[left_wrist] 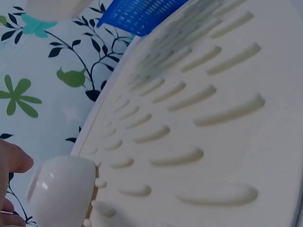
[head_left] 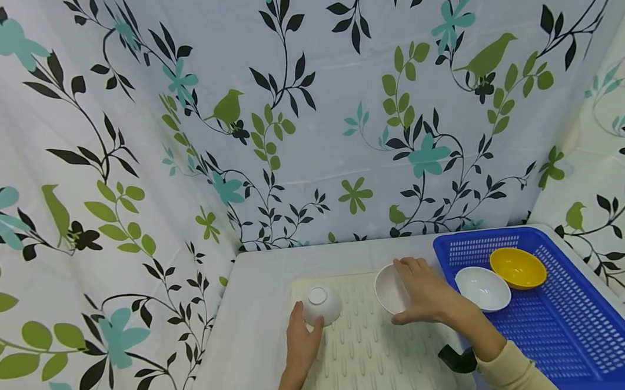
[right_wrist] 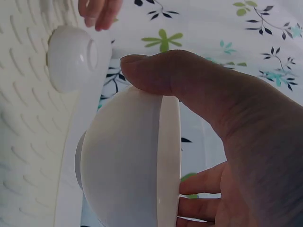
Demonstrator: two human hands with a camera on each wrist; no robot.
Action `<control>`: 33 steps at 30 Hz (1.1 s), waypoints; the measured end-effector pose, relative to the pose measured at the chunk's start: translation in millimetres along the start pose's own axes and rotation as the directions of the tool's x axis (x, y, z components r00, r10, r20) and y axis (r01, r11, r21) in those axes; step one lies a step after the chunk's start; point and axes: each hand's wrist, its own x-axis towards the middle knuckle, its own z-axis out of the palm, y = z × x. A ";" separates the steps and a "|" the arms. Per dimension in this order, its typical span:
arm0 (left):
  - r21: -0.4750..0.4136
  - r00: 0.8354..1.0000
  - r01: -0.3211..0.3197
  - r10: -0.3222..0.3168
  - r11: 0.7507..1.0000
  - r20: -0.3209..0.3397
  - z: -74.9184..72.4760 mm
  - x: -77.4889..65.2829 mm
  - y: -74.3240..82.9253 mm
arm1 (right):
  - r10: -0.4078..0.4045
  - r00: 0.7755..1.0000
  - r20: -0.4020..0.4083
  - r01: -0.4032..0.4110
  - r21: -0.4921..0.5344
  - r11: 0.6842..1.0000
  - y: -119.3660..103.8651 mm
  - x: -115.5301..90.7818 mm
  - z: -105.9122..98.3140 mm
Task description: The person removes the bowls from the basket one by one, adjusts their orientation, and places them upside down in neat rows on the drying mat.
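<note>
A small white bowl (head_left: 322,305) rests upside down on a cream ribbed draining board (head_left: 363,357), near its far left corner. Around its near left side lies my left hand (head_left: 302,343), thumb and fingers spread; the left wrist view shows a gap between those fingers and the bowl (left_wrist: 64,191). My right hand (head_left: 423,292) grips a second white bowl (head_left: 389,290) by its rim, thumb on one side and fingers on the other. In the right wrist view this held bowl (right_wrist: 125,161) is raised above the board, its foot facing the board.
To the right stands a blue plastic basket (head_left: 574,328) with slotted walls. Inside, at its far end, are a white bowl (head_left: 483,289) and a yellow bowl (head_left: 518,268) side by side. A patterned curtain (head_left: 319,130) hangs behind and along both sides of the white table (head_left: 246,340).
</note>
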 end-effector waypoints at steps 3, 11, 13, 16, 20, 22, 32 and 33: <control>-0.063 1.000 0.000 -0.001 0.998 -0.010 0.3 -8.4 13.7 | -0.013 1.000 0.022 0.013 0.001 1.000 -6.3 3.6 7.0; -0.453 0.926 0.338 -0.206 0.825 0.315 2.8 -15.9 47.0 | -0.061 0.998 0.019 0.061 0.005 0.998 -23.9 8.7 19.6; -0.558 0.870 0.454 -0.209 0.695 0.447 3.7 -15.6 52.5 | -0.076 0.997 0.014 0.076 -0.001 0.997 -27.7 9.9 22.3; -0.645 0.793 0.580 -0.163 0.497 0.587 5.6 -15.8 58.6 | -0.096 0.995 0.017 0.096 -0.003 0.995 -32.8 11.3 25.9; -0.669 0.732 0.662 -0.099 0.338 0.674 10.5 -15.8 61.7 | -0.124 0.992 0.018 0.123 0.007 0.992 -38.5 12.2 30.8; -0.669 0.717 0.679 -0.079 0.303 0.692 13.1 -15.6 62.2 | -0.132 0.991 0.021 0.132 0.014 0.991 -40.2 11.8 33.4; -0.678 0.706 0.680 -0.001 0.278 0.708 17.5 -15.3 60.8 | -0.146 0.989 0.033 0.147 -0.031 0.989 -41.4 7.9 38.2; -0.680 0.706 0.679 0.006 0.278 0.708 17.5 -15.6 60.8 | -0.149 0.988 0.032 0.150 -0.030 0.988 -41.5 7.6 38.5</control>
